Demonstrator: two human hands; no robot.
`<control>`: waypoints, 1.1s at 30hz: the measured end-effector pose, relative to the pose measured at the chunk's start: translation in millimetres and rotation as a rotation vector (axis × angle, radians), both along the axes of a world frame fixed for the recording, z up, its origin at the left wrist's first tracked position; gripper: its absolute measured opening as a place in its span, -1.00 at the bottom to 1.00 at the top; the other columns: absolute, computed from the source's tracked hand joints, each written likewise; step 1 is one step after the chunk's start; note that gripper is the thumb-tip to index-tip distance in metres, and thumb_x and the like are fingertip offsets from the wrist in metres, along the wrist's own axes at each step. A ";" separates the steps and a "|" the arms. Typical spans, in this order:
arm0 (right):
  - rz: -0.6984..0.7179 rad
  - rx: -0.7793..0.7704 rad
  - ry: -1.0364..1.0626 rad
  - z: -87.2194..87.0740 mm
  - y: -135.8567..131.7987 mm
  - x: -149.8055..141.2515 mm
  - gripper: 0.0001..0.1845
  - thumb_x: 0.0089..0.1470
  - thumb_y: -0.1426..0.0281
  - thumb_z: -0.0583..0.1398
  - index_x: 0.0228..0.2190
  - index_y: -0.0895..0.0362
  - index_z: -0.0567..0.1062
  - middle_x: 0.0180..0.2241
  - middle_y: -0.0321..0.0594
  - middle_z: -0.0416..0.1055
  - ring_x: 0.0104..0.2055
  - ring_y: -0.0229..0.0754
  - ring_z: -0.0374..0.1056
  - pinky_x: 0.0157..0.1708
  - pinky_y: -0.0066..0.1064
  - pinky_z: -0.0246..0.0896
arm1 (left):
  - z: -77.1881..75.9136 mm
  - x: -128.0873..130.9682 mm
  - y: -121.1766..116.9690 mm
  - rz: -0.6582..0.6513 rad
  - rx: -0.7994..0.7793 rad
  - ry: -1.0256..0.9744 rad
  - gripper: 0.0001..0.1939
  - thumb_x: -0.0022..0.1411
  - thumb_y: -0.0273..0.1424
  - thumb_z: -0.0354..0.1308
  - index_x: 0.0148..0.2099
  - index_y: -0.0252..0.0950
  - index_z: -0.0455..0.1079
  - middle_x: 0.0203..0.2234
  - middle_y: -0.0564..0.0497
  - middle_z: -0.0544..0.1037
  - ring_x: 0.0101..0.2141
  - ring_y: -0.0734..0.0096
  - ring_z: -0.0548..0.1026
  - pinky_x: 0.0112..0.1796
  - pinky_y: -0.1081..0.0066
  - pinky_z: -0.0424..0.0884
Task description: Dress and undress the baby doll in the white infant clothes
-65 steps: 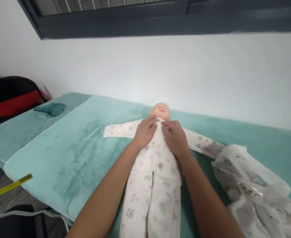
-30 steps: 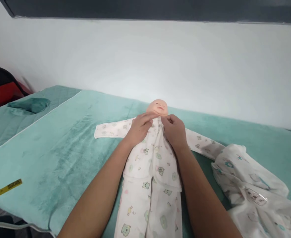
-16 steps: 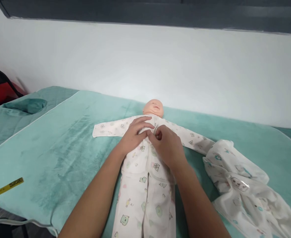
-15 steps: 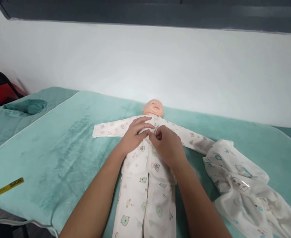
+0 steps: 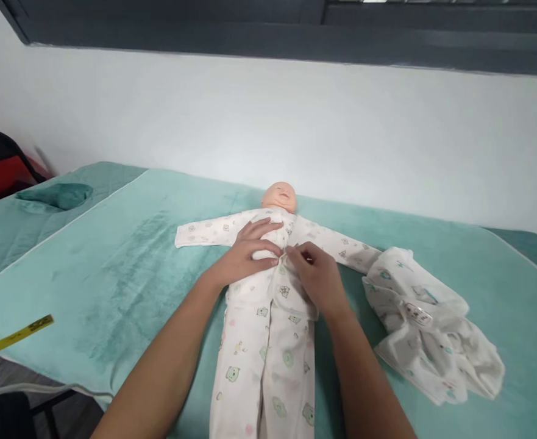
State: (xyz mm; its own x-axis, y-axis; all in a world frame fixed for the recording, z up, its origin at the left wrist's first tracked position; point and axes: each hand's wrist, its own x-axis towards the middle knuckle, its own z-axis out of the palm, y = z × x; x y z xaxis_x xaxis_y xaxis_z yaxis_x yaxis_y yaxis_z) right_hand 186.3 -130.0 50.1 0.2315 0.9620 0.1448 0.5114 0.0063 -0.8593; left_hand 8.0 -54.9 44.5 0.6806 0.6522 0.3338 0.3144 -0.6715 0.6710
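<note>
A baby doll (image 5: 280, 196) lies on its back, dressed in a white baby shirt (image 5: 250, 288) and matching baby trousers (image 5: 245, 372) with green bear prints. Its sleeves stretch out to both sides. My left hand (image 5: 245, 253) rests on the shirt's chest, fingers spread, thumb close to the front opening. Just right of it, my right hand (image 5: 316, 271) is closed in a pinch on the shirt's front edge at mid-chest. Whether a snap or tie is between those fingertips is hidden. The two hands nearly touch.
Right of the doll, a crumpled white printed baby garment (image 5: 428, 329) touches its sleeve end. A teal blanket (image 5: 126, 292) covers the surface, with a white wall (image 5: 268, 116) behind. At left are a yellow tape strip (image 5: 16, 336), a white cable (image 5: 44, 388) and a red-black chair (image 5: 3, 164).
Both hands have shifted slightly down the shirt front, the right still pinching the edge. The view has tilted up a little, showing more of the dark frame above the wall.
</note>
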 end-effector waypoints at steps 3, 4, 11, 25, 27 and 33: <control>0.113 0.002 -0.304 2.1 -16.0 -11.6 -0.67 0.07 0.16 0.20 -0.50 0.10 0.26 -0.51 -0.36 0.27 -0.49 -0.31 0.07 -0.47 -0.46 -0.12 | -0.5 -0.2 -1.6 0.020 0.002 0.012 -0.89 0.23 -0.26 0.21 -0.24 -0.12 0.53 0.30 0.14 0.24 0.36 0.16 0.00 0.35 0.02 -0.17; 0.121 -0.011 -0.382 2.6 -18.4 -15.5 -0.71 0.07 0.21 0.20 -0.48 0.10 0.25 -0.49 -0.35 0.27 -0.50 -0.31 0.05 -0.47 -0.45 -0.16 | -0.8 -0.1 -1.4 0.023 0.004 0.016 -0.90 0.22 -0.26 0.22 -0.25 -0.13 0.52 0.30 0.14 0.24 0.36 0.16 0.00 0.35 0.02 -0.16; 0.149 0.026 -0.305 -4.2 -13.2 -11.6 -0.73 0.13 0.36 0.08 -0.57 0.12 0.17 -0.58 -0.38 0.18 -0.50 -0.31 0.03 -0.46 -0.44 -0.16 | -1.3 -0.5 0.5 0.019 0.008 0.032 -0.88 0.24 -0.25 0.20 -0.24 -0.13 0.52 0.31 0.12 0.22 0.36 0.15 -0.02 0.34 0.01 -0.13; 0.081 0.234 -0.092 -20.4 -15.1 -7.9 -0.77 0.18 0.28 0.10 -0.46 0.10 0.41 -0.51 -0.35 0.31 -0.46 -0.29 0.17 -0.40 -0.45 0.04 | -5.1 -0.5 -9.6 0.038 0.034 0.019 -0.83 0.26 -0.21 0.19 -0.16 -0.06 0.58 0.30 0.14 0.25 0.36 0.16 0.00 0.34 -0.04 -0.21; 0.055 0.265 -0.154 -21.7 -15.8 -10.4 -0.76 0.20 0.28 0.08 -0.44 0.10 0.42 -0.49 -0.33 0.32 -0.46 -0.28 0.19 -0.39 -0.44 0.05 | -6.5 -0.1 -16.6 0.065 0.052 0.034 -0.80 0.26 -0.23 0.19 -0.09 -0.06 0.55 0.32 0.13 0.22 0.36 0.17 0.00 0.34 -0.06 -0.21; -0.074 0.254 -0.077 -27.1 -14.3 -16.4 -0.75 0.16 0.27 0.10 -0.51 0.11 0.36 -0.53 -0.35 0.28 -0.48 -0.29 0.15 -0.42 -0.45 0.01 | -7.2 5.2 -30.3 0.168 0.101 0.086 -0.86 0.23 -0.38 0.17 -0.15 -0.10 0.46 0.33 0.14 0.19 0.36 0.20 -0.01 0.34 -0.06 -0.17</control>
